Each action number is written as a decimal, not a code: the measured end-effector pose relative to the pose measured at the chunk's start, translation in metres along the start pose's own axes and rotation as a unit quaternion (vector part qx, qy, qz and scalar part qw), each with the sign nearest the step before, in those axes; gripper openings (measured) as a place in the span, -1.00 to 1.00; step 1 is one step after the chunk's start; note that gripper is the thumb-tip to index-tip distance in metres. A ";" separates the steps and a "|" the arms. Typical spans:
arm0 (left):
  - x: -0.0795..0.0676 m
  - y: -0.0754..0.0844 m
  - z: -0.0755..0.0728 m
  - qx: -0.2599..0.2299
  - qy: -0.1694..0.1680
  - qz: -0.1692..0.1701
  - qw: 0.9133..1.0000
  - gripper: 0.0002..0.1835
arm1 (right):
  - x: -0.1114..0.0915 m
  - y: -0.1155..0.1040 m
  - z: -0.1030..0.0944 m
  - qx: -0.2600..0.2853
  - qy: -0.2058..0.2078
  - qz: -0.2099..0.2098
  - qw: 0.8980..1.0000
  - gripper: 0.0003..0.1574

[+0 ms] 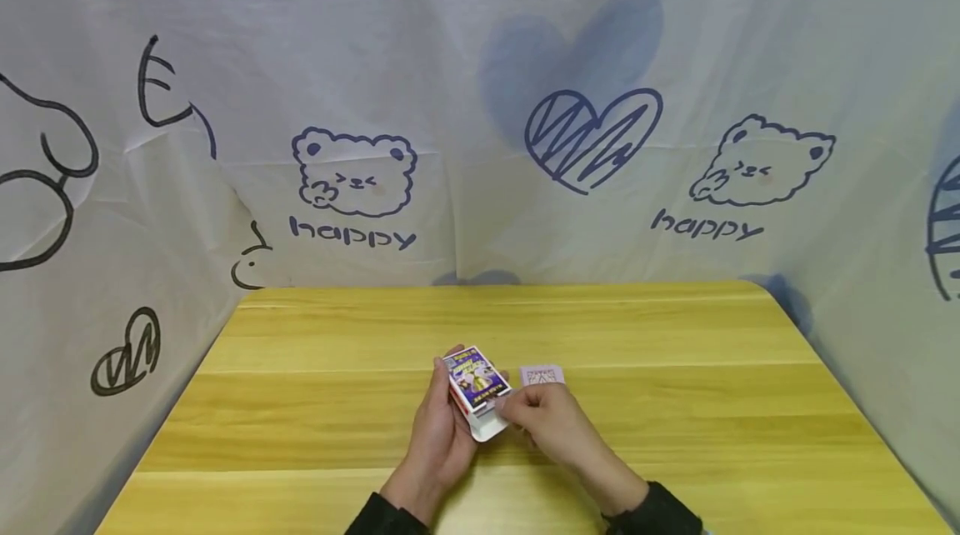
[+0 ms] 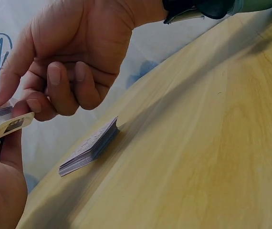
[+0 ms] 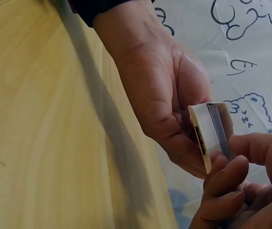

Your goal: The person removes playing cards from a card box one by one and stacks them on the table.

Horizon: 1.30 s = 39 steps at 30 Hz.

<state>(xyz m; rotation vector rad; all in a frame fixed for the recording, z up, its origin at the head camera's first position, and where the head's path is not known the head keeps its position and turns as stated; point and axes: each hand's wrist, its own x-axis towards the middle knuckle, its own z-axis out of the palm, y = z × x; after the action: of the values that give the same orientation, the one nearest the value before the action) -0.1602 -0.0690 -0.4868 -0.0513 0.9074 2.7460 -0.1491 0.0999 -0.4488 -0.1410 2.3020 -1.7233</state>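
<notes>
My left hand (image 1: 438,435) holds a small card box (image 1: 476,381) with a purple and yellow printed face, tilted above the table. The box's near end stands open, its white flap (image 3: 205,126) folded out. Edges of a deck of playing cards (image 3: 218,126) show inside the opening. At that end my right hand (image 1: 551,427) pinches the cards with thumb and forefinger; its other fingers curl loosely in the left wrist view. On the table just beyond my right hand lies a squared stack of cards (image 1: 542,374), patterned back up, partly hidden by that hand in the head view.
The wooden table (image 1: 315,402) reaches to a pale cloth backdrop (image 1: 472,210) printed with bears and hearts. Cloth also hangs along the left and right sides. Dark sleeves (image 1: 656,510) cover both wrists.
</notes>
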 end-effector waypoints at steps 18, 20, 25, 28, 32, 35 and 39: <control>-0.001 0.003 0.000 -0.010 -0.013 0.002 1.000 -0.44 | 0.001 0.001 0.004 0.143 0.034 0.064 0.987 -0.74; 0.000 0.004 -0.001 -0.010 -0.009 0.005 1.000 -0.44 | 0.000 -0.001 0.003 0.159 0.026 0.070 0.984 -0.75; 0.001 0.006 -0.004 -0.008 -0.013 0.005 1.000 -0.42 | 0.001 -0.003 0.002 0.153 0.013 0.074 0.985 -0.75; 0.001 0.006 -0.004 -0.004 -0.015 0.007 1.000 -0.42 | 0.001 -0.002 0.001 0.125 0.020 0.071 0.989 -0.67; 0.001 0.006 -0.005 0.000 -0.007 0.007 1.000 -0.40 | 0.001 -0.001 0.000 0.104 0.025 0.056 0.993 -0.60; 0.001 0.006 -0.006 0.002 -0.004 0.003 1.000 -0.40 | -0.001 -0.002 0.000 0.110 0.010 0.047 0.993 -0.70; 0.002 0.008 -0.007 0.001 -0.002 0.002 1.000 -0.38 | -0.002 -0.004 -0.001 0.106 -0.021 0.038 0.993 -0.76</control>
<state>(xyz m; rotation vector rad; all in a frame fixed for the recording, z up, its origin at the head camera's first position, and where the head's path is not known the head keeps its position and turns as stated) -0.1645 -0.0788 -0.4883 -0.0444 0.9096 2.7490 -0.1474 0.1006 -0.4448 -0.0476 2.0503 -1.8917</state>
